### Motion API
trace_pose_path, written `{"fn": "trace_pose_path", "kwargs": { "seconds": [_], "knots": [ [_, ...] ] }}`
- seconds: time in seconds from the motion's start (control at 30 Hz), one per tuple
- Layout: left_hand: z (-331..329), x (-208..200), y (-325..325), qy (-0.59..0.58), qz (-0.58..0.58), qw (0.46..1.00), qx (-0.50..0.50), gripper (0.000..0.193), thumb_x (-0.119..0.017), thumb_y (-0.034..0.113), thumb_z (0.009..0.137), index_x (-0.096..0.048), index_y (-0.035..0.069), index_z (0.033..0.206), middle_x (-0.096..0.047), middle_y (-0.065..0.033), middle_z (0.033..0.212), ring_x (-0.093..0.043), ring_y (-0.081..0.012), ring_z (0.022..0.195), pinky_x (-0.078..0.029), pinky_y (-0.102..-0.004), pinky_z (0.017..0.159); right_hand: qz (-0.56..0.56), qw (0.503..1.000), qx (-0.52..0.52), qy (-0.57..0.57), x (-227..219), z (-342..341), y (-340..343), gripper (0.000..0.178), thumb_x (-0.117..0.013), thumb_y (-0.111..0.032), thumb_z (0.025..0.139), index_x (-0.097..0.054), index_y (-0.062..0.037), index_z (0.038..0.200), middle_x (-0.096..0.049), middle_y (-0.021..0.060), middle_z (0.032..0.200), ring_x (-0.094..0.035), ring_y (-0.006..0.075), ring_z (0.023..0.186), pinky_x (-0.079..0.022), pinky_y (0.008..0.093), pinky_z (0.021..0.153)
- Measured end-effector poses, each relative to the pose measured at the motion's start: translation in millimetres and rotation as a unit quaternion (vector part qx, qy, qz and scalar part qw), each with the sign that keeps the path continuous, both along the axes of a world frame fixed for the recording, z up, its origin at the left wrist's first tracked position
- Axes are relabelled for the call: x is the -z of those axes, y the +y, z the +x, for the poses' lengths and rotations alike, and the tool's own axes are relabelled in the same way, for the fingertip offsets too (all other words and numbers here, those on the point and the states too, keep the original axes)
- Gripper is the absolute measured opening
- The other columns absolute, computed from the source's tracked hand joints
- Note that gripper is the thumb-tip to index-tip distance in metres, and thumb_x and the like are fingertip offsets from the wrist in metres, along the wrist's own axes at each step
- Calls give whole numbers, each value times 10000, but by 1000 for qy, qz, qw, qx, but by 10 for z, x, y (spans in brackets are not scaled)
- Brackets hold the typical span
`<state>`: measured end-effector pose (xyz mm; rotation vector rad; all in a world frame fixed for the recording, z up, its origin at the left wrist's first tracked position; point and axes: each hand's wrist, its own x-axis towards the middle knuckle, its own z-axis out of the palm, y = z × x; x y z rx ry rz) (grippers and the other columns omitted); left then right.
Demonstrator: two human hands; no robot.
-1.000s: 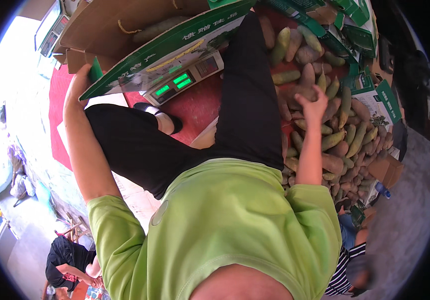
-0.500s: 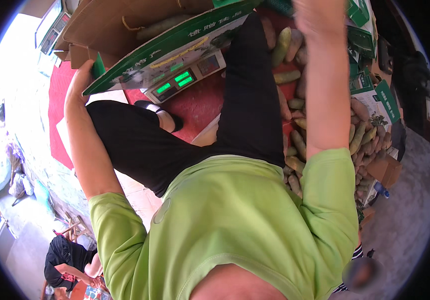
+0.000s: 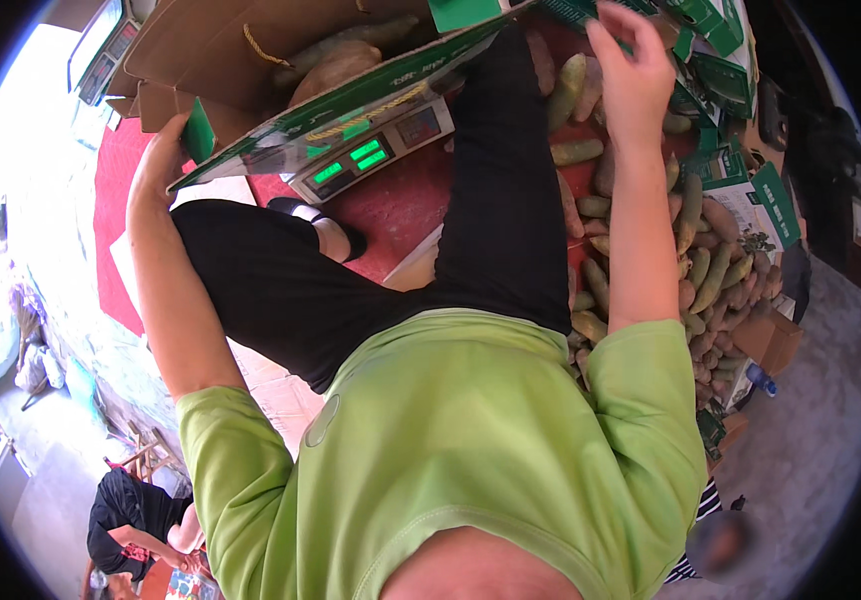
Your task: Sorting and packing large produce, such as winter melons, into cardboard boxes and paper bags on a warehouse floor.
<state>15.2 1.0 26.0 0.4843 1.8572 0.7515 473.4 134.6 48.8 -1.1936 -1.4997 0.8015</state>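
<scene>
My left hand [image 3: 162,155] grips the near left corner of an open cardboard box [image 3: 190,50], beside its green corner flap [image 3: 200,130]; some fingers are hidden. The box is brown inside and green-printed outside, tilted on a digital scale [image 3: 370,155] with lit green numbers. Inside lie a long greenish-brown tuber [image 3: 375,35] and a rounder pinkish-brown tuber [image 3: 340,68]. To the right of the box, my right hand [image 3: 640,70] is raised with thumb and fingers apart, holding nothing I can see. It is near a dark green carton edge [image 3: 565,10].
A large heap of greenish and pinkish-brown tubers [image 3: 715,270] lies at my right. Green cartons [image 3: 715,80] stand beyond it. Red cloth [image 3: 400,225] covers the floor between my legs. A second scale [image 3: 105,60] is at far left; another person [image 3: 140,520] sits lower left.
My right hand has come back toward me and its fingers now show spread. The rounder tuber now shows in the box, whose near wall leans lower. My left hand stays at the corner.
</scene>
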Motion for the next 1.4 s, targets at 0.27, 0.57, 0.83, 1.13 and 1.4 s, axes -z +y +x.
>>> {"fn": "trace_pose_path", "kwargs": {
  "seconds": [0.27,0.57,0.83,1.13,1.4],
  "knots": [
    [107,-73,10,23,-22,999,-13,593,-492,616,857,-580,73,1079,-649,-71,931,-623,-181,804,-501,-364,593,-108,979,66,-159,1715,1351,-620,217,-647,-55,809,-641,-24,1023,-659,72,956,-614,146,888,-485,278,793],
    [134,-70,27,48,-22,999,-4,637,-463,682,835,-602,88,1017,-653,-54,840,-630,-160,657,-502,-331,539,-320,923,126,-170,2430,1747,-1264,245,-622,-44,822,-621,13,1060,-661,89,969,-618,158,885,-485,273,800],
    [118,-64,14,46,-13,999,-8,632,-483,663,839,-594,75,1043,-650,-66,850,-633,-167,679,-507,-332,533,-308,932,106,-157,2282,1500,-1136,241,-617,-49,822,-628,10,1056,-661,82,971,-610,154,887,-479,270,792],
    [63,-53,-4,38,-14,999,-10,673,-510,625,849,-544,37,1174,-627,-104,1003,-625,-191,852,-523,-358,638,-297,950,82,-46,1580,974,-428,243,-615,-115,855,-625,-56,1090,-642,15,1003,-575,86,887,-440,229,680],
    [1,50,50,69,-10,997,19,760,-466,671,843,-417,95,1337,-505,-77,1271,-509,-261,1164,-397,-577,877,-256,964,-55,43,690,59,482,343,-598,-222,883,-581,-72,1190,-629,23,1093,-577,129,973,-450,265,785]
  ]
}}
